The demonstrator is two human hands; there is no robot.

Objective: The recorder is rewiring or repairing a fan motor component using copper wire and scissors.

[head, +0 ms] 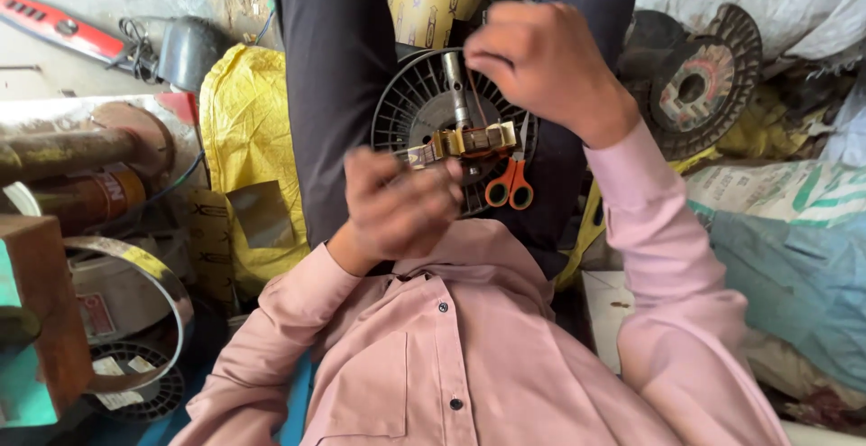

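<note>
Left hand [397, 202] is clamped on the armature [465, 142], steadying it over the black spool [419, 108] on the lap. Right hand [541, 58] pinches a wire [475, 94], fingers together, drawing it taut. Orange scissors [510, 184] lie within reach.

I'm seeing the lap [343, 94] in dark trousers carrying a black ribbed fan disc [417, 103] just beyond my left hand [397, 207], with orange-handled scissors [510, 184] resting beside it, under my right hand [541, 63].
</note>
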